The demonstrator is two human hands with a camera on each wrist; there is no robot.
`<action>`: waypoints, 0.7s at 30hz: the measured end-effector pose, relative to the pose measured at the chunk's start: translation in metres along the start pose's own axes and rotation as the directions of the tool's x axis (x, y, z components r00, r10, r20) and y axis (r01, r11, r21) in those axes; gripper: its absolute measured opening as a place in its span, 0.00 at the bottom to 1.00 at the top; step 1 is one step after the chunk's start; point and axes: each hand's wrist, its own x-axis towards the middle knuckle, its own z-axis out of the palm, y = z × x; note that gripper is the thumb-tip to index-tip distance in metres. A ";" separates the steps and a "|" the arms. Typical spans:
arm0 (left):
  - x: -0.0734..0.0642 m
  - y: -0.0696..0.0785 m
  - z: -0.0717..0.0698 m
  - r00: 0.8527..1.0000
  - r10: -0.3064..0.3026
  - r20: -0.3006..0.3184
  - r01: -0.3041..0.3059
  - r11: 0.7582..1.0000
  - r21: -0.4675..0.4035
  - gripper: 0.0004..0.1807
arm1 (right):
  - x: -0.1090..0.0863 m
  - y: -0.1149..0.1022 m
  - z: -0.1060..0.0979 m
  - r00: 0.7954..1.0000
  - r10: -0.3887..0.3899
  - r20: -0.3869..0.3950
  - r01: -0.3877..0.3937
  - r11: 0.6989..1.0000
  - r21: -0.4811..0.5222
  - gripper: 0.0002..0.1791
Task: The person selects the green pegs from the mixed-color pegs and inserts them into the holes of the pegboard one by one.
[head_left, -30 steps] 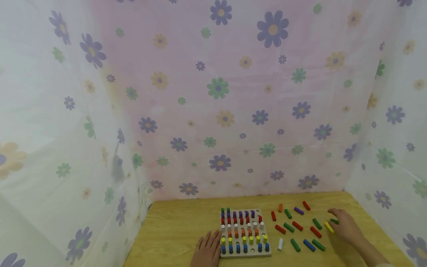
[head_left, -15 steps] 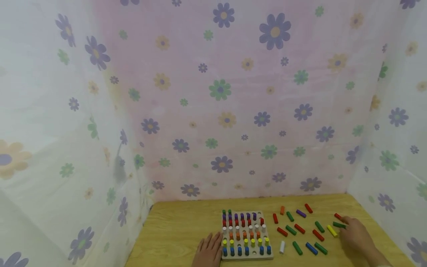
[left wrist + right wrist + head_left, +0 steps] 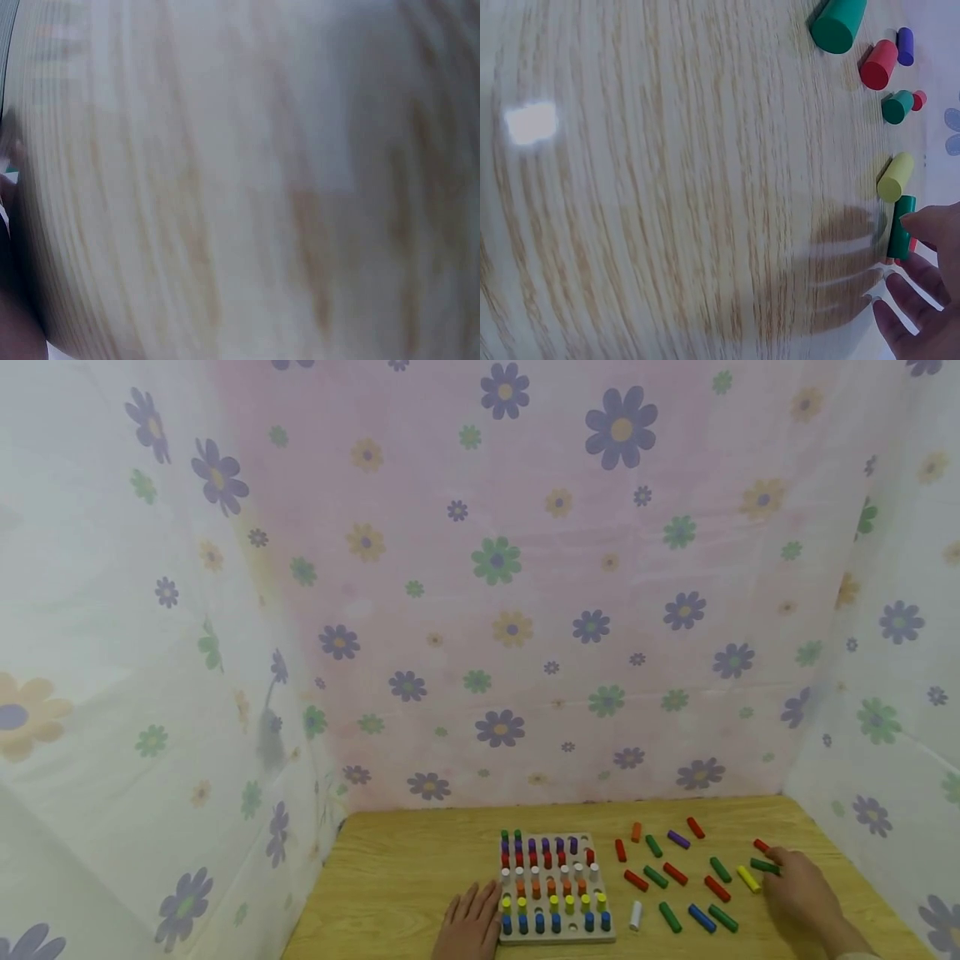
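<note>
A pegboard stands on the wooden table, with coloured pegs upright in rows. My left hand lies flat beside its left edge, fingers extended, fingertips near or against the board. At the right of the table, my right hand has thumb and index finger around the end of a green peg, which lies at table level. A red peg lies just behind it, by the index finger, partly hidden. The other fingers are spread and bent. Close to the hand lies a yellow peg.
Several loose pegs lie between board and right hand, among them a white peg, a blue peg, a purple peg and an orange peg. Flowered cloth encloses the table at back and sides.
My right hand has drawn back to the right, uncovering the red peg and more of the green peg; over the last half second it hardly moves. My left hand stays beside the board.
</note>
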 end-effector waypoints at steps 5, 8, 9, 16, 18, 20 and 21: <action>-0.001 0.001 0.001 1.000 -0.010 -0.008 0.009 1.000 -0.011 0.32 | 0.001 0.000 0.002 1.000 0.012 0.007 -0.012 1.000 -0.011 0.28; -0.001 0.001 0.002 1.000 -0.013 -0.015 0.013 1.000 -0.011 0.33 | 0.001 0.001 0.004 1.000 0.000 -0.005 0.000 1.000 -0.024 0.26; -0.001 0.001 0.002 1.000 -0.013 -0.016 0.013 1.000 -0.012 0.33 | 0.001 0.001 0.004 1.000 -0.005 -0.009 0.005 1.000 -0.027 0.25; -0.002 0.000 0.001 1.000 -0.009 -0.006 0.009 1.000 -0.018 0.34 | 0.003 0.002 0.006 1.000 -0.008 -0.025 0.007 1.000 -0.020 0.22; -0.002 0.001 -0.001 1.000 -0.006 -0.004 0.006 1.000 -0.015 0.35 | 0.004 0.002 0.007 0.999 -0.017 -0.038 0.016 1.000 -0.018 0.21; -0.001 0.001 -0.002 1.000 -0.007 0.002 0.007 1.000 -0.015 0.34 | 0.004 0.002 0.008 0.998 -0.025 -0.051 0.025 1.000 -0.016 0.20; -0.001 0.001 -0.003 1.000 -0.006 0.005 0.006 1.000 -0.014 0.34 | 0.003 0.002 0.008 0.998 -0.027 -0.056 0.026 1.000 -0.015 0.20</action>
